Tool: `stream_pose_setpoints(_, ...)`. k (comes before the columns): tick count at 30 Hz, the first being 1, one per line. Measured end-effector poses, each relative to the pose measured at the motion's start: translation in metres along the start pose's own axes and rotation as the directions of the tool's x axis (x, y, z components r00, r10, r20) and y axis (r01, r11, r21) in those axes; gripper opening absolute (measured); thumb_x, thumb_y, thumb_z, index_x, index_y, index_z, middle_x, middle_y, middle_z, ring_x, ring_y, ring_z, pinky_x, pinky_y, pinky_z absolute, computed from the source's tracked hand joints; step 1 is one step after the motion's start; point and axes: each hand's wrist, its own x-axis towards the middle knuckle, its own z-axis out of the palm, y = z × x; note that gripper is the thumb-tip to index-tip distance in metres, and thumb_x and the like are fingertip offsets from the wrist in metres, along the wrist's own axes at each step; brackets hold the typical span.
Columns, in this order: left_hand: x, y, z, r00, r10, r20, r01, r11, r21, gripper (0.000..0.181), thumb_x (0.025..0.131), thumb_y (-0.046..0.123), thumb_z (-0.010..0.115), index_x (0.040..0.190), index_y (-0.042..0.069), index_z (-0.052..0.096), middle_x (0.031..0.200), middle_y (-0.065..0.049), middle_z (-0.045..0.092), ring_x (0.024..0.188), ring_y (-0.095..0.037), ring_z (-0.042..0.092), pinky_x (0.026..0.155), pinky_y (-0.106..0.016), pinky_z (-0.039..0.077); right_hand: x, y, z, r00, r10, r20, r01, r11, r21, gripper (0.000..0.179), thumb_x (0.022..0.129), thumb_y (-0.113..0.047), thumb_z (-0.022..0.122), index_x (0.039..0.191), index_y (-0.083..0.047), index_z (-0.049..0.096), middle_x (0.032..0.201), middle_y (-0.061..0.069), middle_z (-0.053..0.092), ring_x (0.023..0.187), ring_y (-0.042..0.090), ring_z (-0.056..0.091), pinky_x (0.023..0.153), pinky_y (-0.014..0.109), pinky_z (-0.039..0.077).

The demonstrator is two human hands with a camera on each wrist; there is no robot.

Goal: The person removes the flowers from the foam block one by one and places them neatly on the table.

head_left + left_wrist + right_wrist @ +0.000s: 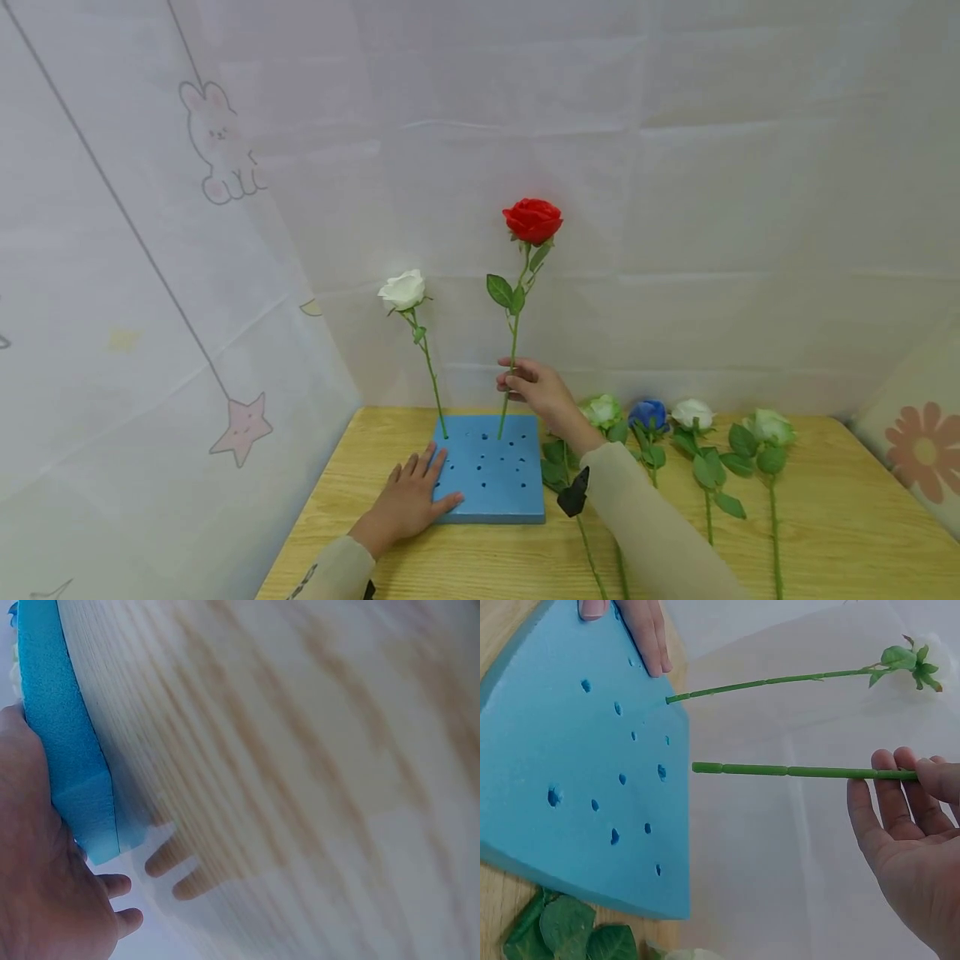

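My right hand pinches the green stem of a red rose between thumb and fingers, holding it nearly upright over the back of a blue foam block. In the right wrist view the stem's lower end is apart from the foam's surface, near its holes. A white rose stands in the block's back left hole, leaning left. My left hand rests on the block's left edge with fingers spread; the left wrist view shows the hand against the block's side.
Several roses lie on the wooden table to the right: a pale green one, a blue one, a white one and another greenish one. A pale cloth hangs behind the table.
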Motion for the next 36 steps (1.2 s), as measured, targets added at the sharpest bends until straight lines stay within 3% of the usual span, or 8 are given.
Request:
stream_pose_setpoints(12,0.001,-0.003,0.002,1.0,0.018,-0.01,-0.018,1.0,0.0,0.096,0.095,0.078,0.035,0.164,0.014,0.019,0.169,-0.015,0.013,0.148,-0.051,0.025,0.113,-0.073,0.019,-0.026,-0.013,-0.023,1.0,-0.003,0.011,0.004,0.998,-0.066,0.035,0.104,-0.014,0.059,0.139,-0.021,0.062,0.117,0.007,0.071,0.111,0.023,0.068,0.1,0.045,0.052)
stream_pose_setpoints(24,0.0,-0.002,0.003,1.0,0.018,-0.016,-0.018,1.0,-0.017,0.094,0.096,0.076,0.038,0.164,0.012,0.019,0.168,-0.018,0.015,0.147,-0.052,0.024,0.112,-0.074,0.018,-0.05,-0.021,-0.045,1.0,-0.026,0.017,0.028,0.991,-0.128,0.037,0.105,-0.016,0.059,0.142,-0.017,0.06,0.117,0.009,0.07,0.113,0.03,0.067,0.097,0.041,0.054)
stream_pose_setpoints(36,0.004,-0.005,0.006,1.0,-0.013,0.008,0.013,1.0,0.007,0.094,0.095,0.078,0.037,0.165,0.018,0.018,0.17,-0.012,0.011,0.15,-0.048,0.022,0.114,-0.071,0.019,-0.086,-0.021,-0.076,0.998,-0.048,0.029,0.053,0.974,-0.222,0.04,0.105,-0.017,0.057,0.145,-0.018,0.056,0.118,0.016,0.067,0.111,0.032,0.066,0.094,0.04,0.056)
